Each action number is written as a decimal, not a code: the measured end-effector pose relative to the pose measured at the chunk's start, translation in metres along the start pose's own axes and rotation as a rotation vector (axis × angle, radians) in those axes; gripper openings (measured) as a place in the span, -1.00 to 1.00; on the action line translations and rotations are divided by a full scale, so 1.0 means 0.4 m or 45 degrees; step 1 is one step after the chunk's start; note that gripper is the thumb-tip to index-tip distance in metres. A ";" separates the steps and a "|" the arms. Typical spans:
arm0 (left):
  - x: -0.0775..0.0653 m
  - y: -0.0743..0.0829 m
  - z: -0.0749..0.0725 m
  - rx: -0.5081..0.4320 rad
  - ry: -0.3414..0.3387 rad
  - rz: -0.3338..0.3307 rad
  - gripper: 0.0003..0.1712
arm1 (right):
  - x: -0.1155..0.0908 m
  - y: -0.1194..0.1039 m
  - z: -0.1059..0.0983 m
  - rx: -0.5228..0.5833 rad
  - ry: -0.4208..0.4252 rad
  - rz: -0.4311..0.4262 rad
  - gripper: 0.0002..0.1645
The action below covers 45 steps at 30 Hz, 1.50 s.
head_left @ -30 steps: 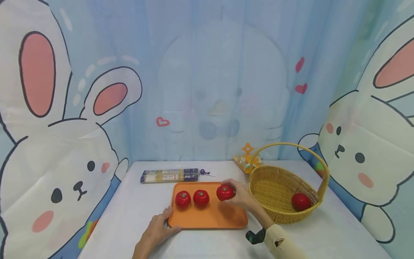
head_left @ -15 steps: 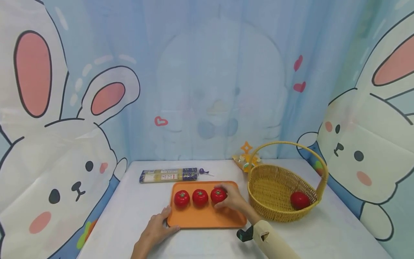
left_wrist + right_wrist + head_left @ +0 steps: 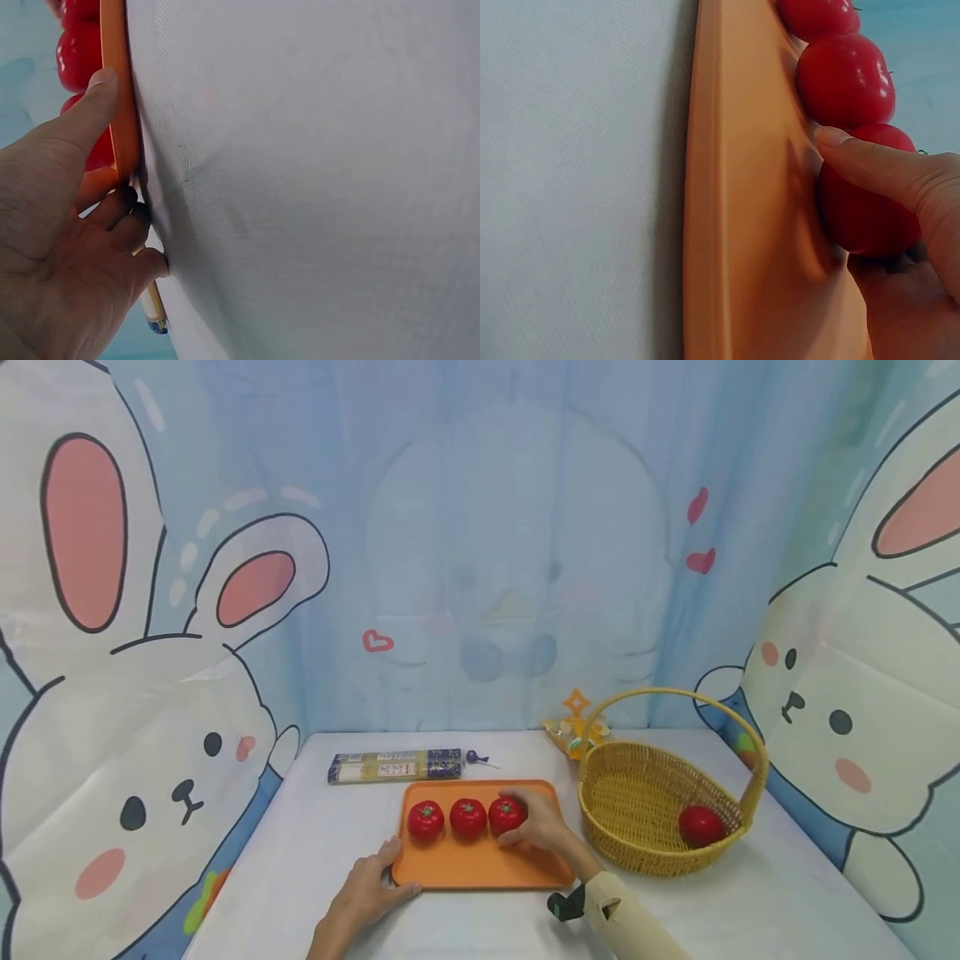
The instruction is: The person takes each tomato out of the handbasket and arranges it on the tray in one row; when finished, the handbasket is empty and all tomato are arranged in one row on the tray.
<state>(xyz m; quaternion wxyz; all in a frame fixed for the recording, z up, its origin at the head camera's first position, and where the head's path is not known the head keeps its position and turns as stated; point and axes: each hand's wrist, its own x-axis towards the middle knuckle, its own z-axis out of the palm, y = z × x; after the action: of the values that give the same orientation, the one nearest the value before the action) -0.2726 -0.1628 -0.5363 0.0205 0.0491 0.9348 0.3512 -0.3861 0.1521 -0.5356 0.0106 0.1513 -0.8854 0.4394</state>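
Observation:
On the orange tray (image 3: pixel 487 870) three red tomatoes stand in a row along its back half. My right hand (image 3: pixel 534 820) holds the rightmost tomato (image 3: pixel 506 815), thumb on the near side and fingers around the far side. In the right wrist view that tomato (image 3: pixel 866 202) sits low over the tray, right beside the middle tomato (image 3: pixel 847 79). The left tomato (image 3: pixel 425 821) is nearest the tray's left side. My left hand (image 3: pixel 367 887) grips the tray's near left corner; in the left wrist view the thumb lies along the tray wall (image 3: pixel 120 90) and the other fingers curl at the corner.
A wicker basket (image 3: pixel 637 858) with a tall handle stands right of the tray, one red tomato-like fruit (image 3: pixel 701 826) inside. Behind the tray lie a long noodle packet (image 3: pixel 395 766) and a purple lollipop (image 3: pixel 472 757). A snack bag (image 3: pixel 567 735) sits behind the basket.
My right hand has moved left and down with the tomato, bringing it beside the middle one on the tray. The left hand has stayed at the tray's corner.

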 end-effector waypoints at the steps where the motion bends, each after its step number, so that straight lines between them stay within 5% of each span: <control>1: 0.001 0.000 0.000 -0.002 0.003 -0.004 0.00 | 0.000 -0.001 -0.001 0.000 0.003 0.000 -0.05; 15: -0.002 0.004 0.005 0.012 0.000 -0.032 0.00 | -0.008 -0.001 -0.012 0.013 -0.025 0.033 0.06; 22: -0.005 -0.005 0.004 0.016 -0.008 -0.026 0.02 | -0.026 -0.023 -0.056 0.063 -0.123 0.015 0.06; 27: -0.005 -0.005 0.006 0.009 -0.012 -0.054 0.03 | -0.033 -0.076 -0.161 0.094 -0.226 -0.089 0.00; 34: 0.003 0.003 0.017 -0.006 -0.040 -0.049 0.02 | -0.070 -0.120 -0.360 0.106 -0.483 -0.301 -0.34; 39: 0.008 0.008 0.015 -0.022 -0.042 -0.003 0.02 | -0.085 -0.093 -0.483 0.120 -0.615 -0.254 -0.45; 45: 0.003 -0.001 0.009 -0.020 -0.048 -0.029 0.04 | -0.082 -0.002 -0.549 0.128 -0.542 -0.097 -0.46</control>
<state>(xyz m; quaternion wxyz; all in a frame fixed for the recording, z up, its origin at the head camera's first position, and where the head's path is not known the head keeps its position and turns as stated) -0.2734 -0.1607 -0.5394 0.0427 0.0449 0.9319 0.3573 -0.3796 0.3319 -0.4051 -0.1676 0.2742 -0.8382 0.4405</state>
